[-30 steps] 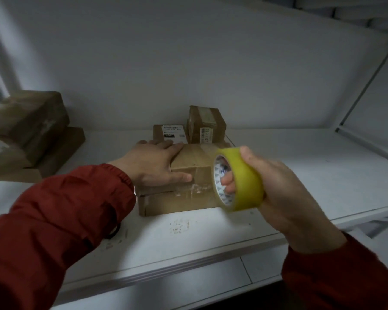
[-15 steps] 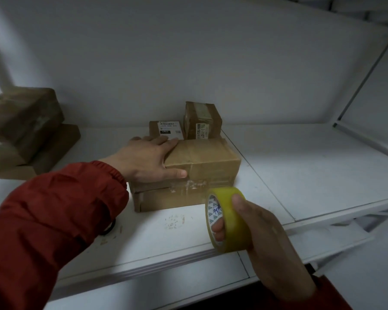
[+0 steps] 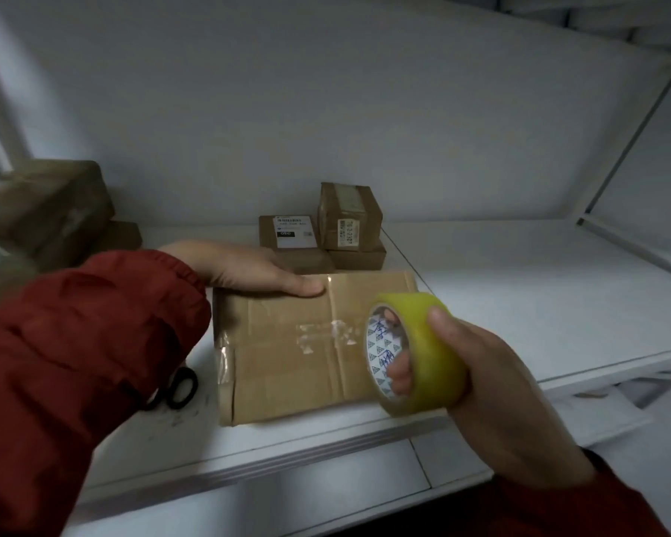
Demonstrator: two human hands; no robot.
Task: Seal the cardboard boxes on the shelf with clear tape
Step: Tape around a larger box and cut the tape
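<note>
Both hands work: my left hand [image 3: 248, 271] lies flat on the cardboard box [image 3: 287, 366] at the front of the shelf [image 3: 520, 304], and my right hand [image 3: 496, 377] grasps the tape roll [image 3: 427, 343] through its core. The box seems light and stiff, and it may slide, so I press down.

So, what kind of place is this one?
Probably a storeroom or parcel packing area: a white shelf carries small labelled boxes, and the right hand holds a tape roll while the left hand presses the large box.
</note>
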